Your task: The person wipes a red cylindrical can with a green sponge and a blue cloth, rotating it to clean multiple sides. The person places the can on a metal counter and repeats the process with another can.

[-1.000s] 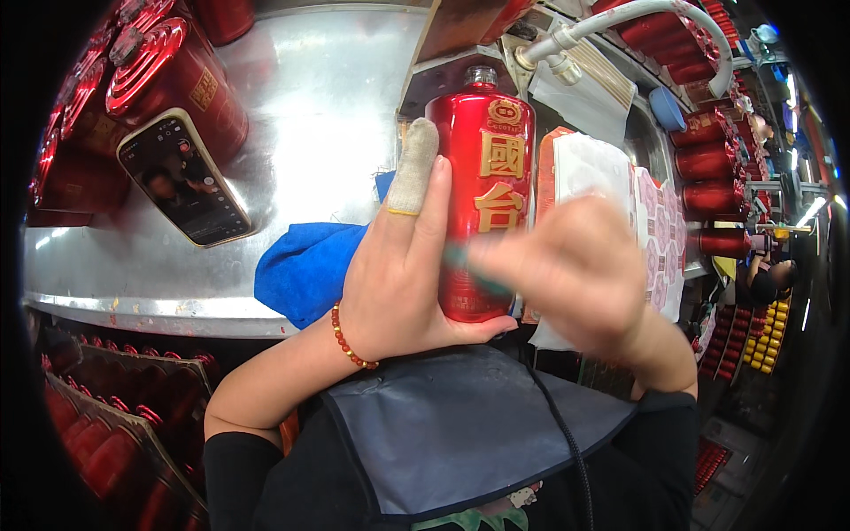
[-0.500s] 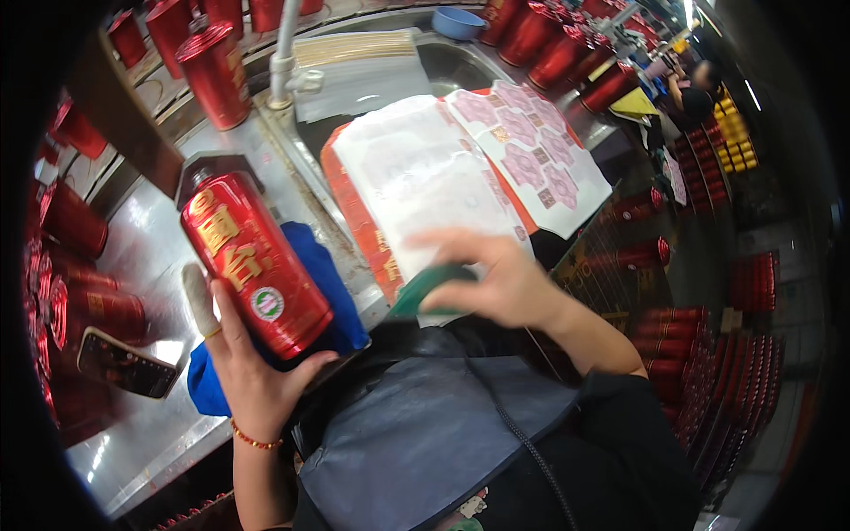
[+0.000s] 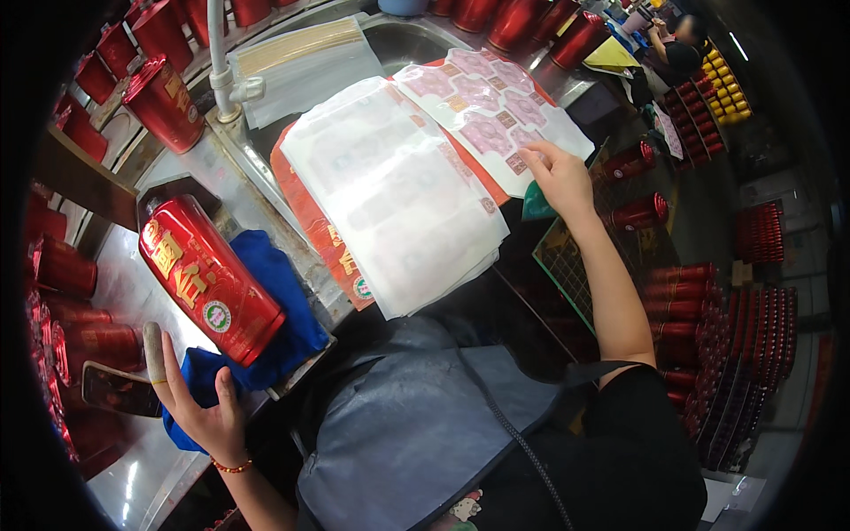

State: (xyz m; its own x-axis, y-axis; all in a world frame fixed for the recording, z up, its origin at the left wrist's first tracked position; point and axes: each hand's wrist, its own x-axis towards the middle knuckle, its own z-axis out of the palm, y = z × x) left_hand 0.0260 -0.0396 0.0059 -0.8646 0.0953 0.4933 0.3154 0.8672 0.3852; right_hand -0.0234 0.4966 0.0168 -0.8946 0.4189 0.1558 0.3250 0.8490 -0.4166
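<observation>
My left hand [image 3: 202,409] is open with its fingers apart, just off the near end of a red bottle [image 3: 211,279]. A pale cover sits on one of its fingers. The bottle lies tilted on a blue cloth [image 3: 276,296], its neck by a dark bracket [image 3: 177,191], gold lettering and a round label facing up. My right hand [image 3: 565,181] is closed, fingertips at the near edge of a sheet of pink stickers [image 3: 485,106]. A flat green scraper [image 3: 536,203] shows under its palm, partly hidden. White backing sheets [image 3: 390,195] lie beside the stickers on a red board [image 3: 305,221].
A faucet [image 3: 226,88] rises beside the sink [image 3: 412,44]. Red canisters [image 3: 164,104] crowd the back and left, and a phone [image 3: 119,389] lies at the left. Stacked red goods [image 3: 748,363] stand at right. Another person [image 3: 677,49] works at the far right.
My right hand has swung up and right with the green scraper, to the sticker sheet. My left hand has drawn back from the bottle. The view has shifted.
</observation>
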